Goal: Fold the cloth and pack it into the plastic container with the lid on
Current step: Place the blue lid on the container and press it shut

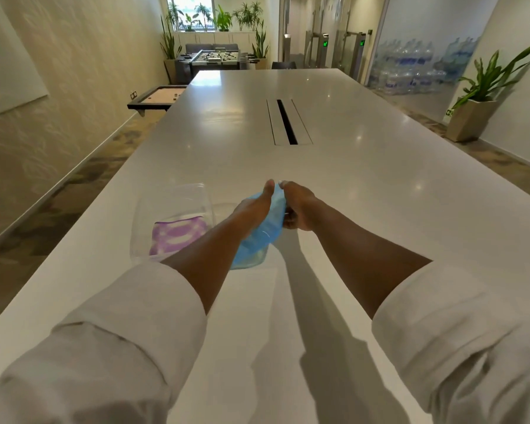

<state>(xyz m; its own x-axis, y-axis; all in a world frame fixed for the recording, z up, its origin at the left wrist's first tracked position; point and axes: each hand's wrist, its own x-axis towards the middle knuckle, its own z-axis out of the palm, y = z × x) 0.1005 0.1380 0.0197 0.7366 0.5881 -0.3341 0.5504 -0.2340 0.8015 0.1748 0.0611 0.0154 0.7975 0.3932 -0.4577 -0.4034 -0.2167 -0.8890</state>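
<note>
A clear plastic container (144, 215) stands on the white table (364, 185), left of my hands. A folded purple-and-white cloth (178, 235) lies inside it. The blue lid (257, 240) is held tilted on edge above the table, just right of the container. My left hand (254, 206) grips its left side and my right hand (297, 206) grips its right side near the top. Part of the lid is hidden behind my left wrist.
A long cable slot (286, 122) runs down the table's middle, beyond my hands. The table's left edge drops to carpeted floor. A potted plant (484, 96) stands at the far right; a foosball table (218, 58) is at the far end.
</note>
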